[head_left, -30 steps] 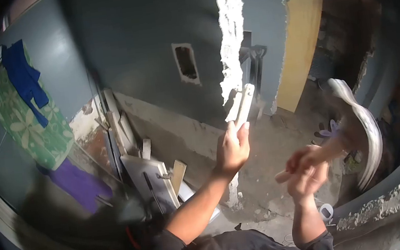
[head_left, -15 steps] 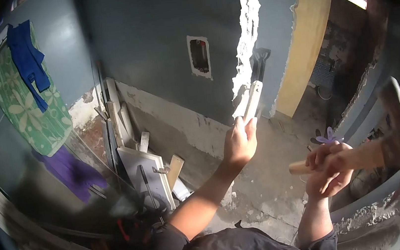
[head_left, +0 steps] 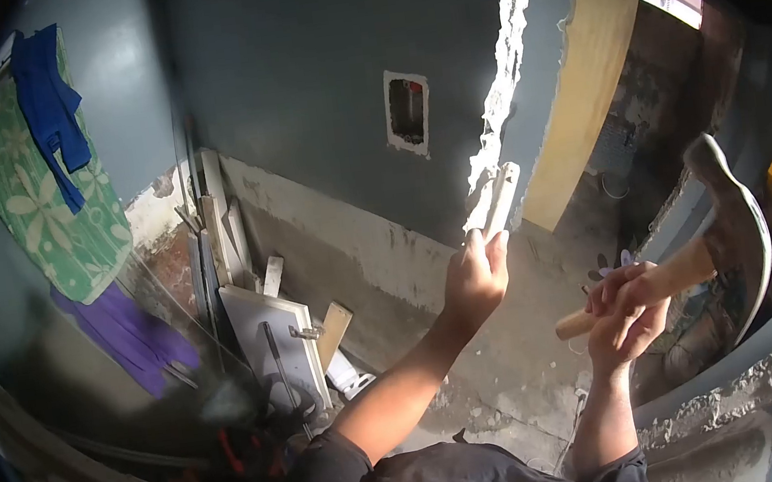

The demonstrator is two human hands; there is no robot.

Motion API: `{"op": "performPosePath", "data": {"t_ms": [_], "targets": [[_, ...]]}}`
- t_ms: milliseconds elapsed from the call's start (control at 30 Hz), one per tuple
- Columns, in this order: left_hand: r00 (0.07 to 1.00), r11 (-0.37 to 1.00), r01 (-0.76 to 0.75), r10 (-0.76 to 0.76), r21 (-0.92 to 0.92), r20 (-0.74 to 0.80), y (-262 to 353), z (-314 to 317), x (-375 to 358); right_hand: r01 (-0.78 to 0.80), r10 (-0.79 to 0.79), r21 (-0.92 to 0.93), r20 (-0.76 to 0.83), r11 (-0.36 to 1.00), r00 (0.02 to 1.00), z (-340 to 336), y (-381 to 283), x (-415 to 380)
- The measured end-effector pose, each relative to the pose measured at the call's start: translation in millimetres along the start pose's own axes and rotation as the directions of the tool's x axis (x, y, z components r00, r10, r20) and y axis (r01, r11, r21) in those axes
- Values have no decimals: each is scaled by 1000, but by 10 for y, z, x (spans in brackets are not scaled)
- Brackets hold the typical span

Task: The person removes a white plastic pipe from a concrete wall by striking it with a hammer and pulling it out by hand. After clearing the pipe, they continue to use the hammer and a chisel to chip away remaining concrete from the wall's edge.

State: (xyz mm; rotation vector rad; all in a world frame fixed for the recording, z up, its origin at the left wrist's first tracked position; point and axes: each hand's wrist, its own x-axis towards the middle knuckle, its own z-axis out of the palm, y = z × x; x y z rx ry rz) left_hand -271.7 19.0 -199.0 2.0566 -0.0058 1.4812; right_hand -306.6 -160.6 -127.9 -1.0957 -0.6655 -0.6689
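My left hand (head_left: 477, 278) is closed around a pale, dusty chisel (head_left: 502, 198), held upright. Its upper end overlaps the lower part of a rough white groove (head_left: 505, 72) cut in the grey wall (head_left: 290, 89). Lower right, the fingers of my right hand (head_left: 624, 313) wrap the wooden handle of a hammer (head_left: 684, 274). The hammer's long, curved metal head points away to the right, apart from the chisel.
A recessed wall box (head_left: 408, 111) sits left of the groove. Boards (head_left: 268, 337) and wood scraps lean in the corner. Green cloth (head_left: 52, 186) and purple cloth (head_left: 128, 335) hang at left. A yellowish panel (head_left: 575, 92) borders the doorway. Broken masonry (head_left: 761, 392) edges the lower right.
The view has shifted, so the wall and groove sit further right. The hammer head has come left and slightly up towards the chisel. Both hands keep their holds.
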Motion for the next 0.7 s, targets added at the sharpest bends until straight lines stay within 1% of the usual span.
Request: {"op": "performPosePath", "data": {"t_ms": [33, 67, 100, 133, 167, 200, 233, 267, 300, 333, 367, 433, 467, 500, 533, 567, 600, 633, 667, 700], "targets": [[990, 988, 122, -115, -94, 80, 42, -43, 47, -3, 3, -6, -3, 1000, 1000, -33, 83, -29], [961, 953, 248, -219, -176, 167, 70, -76, 88, -176, 172, 125, 43, 976, 984, -112, 275, -75], [960, 951, 252, -221, -179, 174, 37, -47, 59, -346, 329, 244, 107, 906, 938, -188, 496, -155], [955, 957, 265, -244, -115, 170, -5, 7, 17, -190, 267, -466, 105, 864, 958, -210, 805, -228], [951, 960, 275, -264, -51, 162, -20, 39, 0, 9, 308, -711, 316, 703, 897, -79, 638, -156], [950, 948, 287, -262, -141, 169, 19, -3, 31, 17, 281, -719, 293, 694, 914, -133, 607, -212], [956, 951, 270, -247, -150, 158, 19, -14, 90, 47, 234, -721, 286, 691, 929, -186, 615, -200], [946, 946, 291, -262, -140, 191, 24, -42, 91, -123, 306, -651, 175, 749, 936, -256, 647, -254], [928, 938, 322, -287, -125, 237, 34, -53, 37, -196, 303, -529, 124, 826, 945, -259, 546, -274], [943, 942, 294, -259, -159, 209, 28, -29, 51, -186, 236, -370, 93, 910, 967, -170, 355, -220], [954, 944, 271, -236, -188, 185, 24, -10, 34, -167, 180, -204, 47, 965, 983, -100, 170, -174], [950, 942, 277, -240, -190, 199, 37, -12, 28, -55, 55, -55, 1, 997, 998, -110, 56, -135], [949, 942, 277, -237, -189, 207, 38, -13, 44, -33, 33, -7, -31, 999, 999, 1, -70, -104], [960, 944, 253, -217, -214, 178, 48, -18, 68, -32, 32, -9, -39, 999, 999, -56, 79, -117], [969, 944, 229, -198, -239, 149, 74, -27, 74, -268, 282, 319, 3, 909, 959, -162, 351, -171], [926, 930, 339, -303, -144, 224, 125, -53, 97, -455, 483, 595, 125, 662, 867, -223, 522, -196], [907, 920, 374, -336, -117, 254, 35, 29, 34, -442, 457, -116, 197, 889, 867, -148, 554, -153], [885, 908, 408, -370, -89, 282, -12, 71, 5, -135, 480, -752, 262, 645, 837, -82, 580, -122], [889, 916, 390, -347, -97, 298, -75, 88, -11, -162, 460, -741, 216, 651, 861, -165, 653, -168], [900, 921, 374, -333, -106, 281, -57, 115, 90, -168, 422, -725, 183, 668, 888, -327, 821, -159]]}}
